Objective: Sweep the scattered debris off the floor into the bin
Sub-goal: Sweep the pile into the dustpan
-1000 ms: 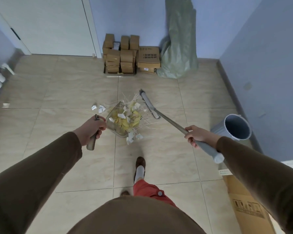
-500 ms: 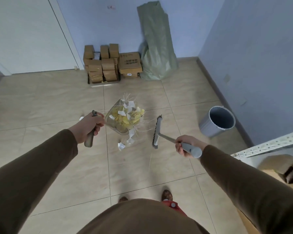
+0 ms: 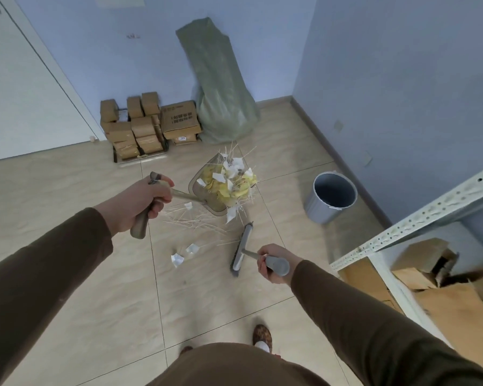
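Observation:
My left hand (image 3: 140, 200) grips the handle of a translucent dustpan (image 3: 207, 200), held above the floor and heaped with yellow scraps, white paper bits and thin sticks (image 3: 229, 182). My right hand (image 3: 273, 263) holds the grey handle of a brush (image 3: 241, 247), whose head points down near the tiles. Thin sticks (image 3: 191, 218) and white paper bits (image 3: 183, 254) lie on the floor below the pan. The grey bin (image 3: 331, 197) stands open to the right, by the wall.
Stacked cardboard boxes (image 3: 147, 126) and a green sack (image 3: 221, 87) stand against the far wall. A white metal shelf rail (image 3: 418, 221) and cardboard (image 3: 455, 296) fill the right. A white door (image 3: 20, 90) is at the left. My feet are at the bottom.
The dustpan has risen and shifted right toward the bin. Sticks and paper bits have spilled from it onto the floor. The brush was drawn back to me, and the view turned right.

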The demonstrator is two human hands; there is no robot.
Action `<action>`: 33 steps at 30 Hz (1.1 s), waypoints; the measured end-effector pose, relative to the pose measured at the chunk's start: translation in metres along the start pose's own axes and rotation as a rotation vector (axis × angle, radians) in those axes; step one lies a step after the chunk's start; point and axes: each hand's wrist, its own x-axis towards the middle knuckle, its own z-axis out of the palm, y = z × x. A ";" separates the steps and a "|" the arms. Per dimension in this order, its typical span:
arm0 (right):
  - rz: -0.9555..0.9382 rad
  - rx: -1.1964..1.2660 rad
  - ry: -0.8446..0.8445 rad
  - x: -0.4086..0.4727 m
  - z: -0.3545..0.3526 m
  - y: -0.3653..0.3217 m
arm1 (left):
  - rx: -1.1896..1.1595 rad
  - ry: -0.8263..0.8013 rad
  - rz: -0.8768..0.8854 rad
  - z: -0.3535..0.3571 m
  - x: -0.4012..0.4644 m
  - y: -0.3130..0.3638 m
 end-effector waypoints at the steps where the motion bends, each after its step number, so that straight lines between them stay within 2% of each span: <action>1: 0.001 0.007 0.013 0.002 -0.005 0.000 | 0.002 -0.016 0.006 0.010 0.002 0.008; 6: -0.032 -0.028 -0.004 0.004 -0.025 -0.001 | 0.052 -0.081 0.045 0.066 0.016 0.046; 14: -0.052 -0.042 -0.028 -0.006 -0.041 -0.008 | 0.306 -0.154 0.131 0.164 0.052 0.096; 19: -0.074 -0.064 -0.029 -0.003 -0.050 -0.012 | 0.620 -0.205 0.278 0.223 0.072 0.114; 24: -0.060 -0.086 -0.012 0.002 -0.060 -0.018 | 1.045 -0.209 0.516 0.266 0.094 0.111; 30: -0.040 -0.122 -0.014 0.007 -0.070 -0.025 | 1.596 -0.220 0.656 0.299 0.098 0.083; 33: -0.027 -0.145 -0.013 0.009 -0.074 -0.025 | 1.757 -0.261 0.721 0.301 0.103 0.060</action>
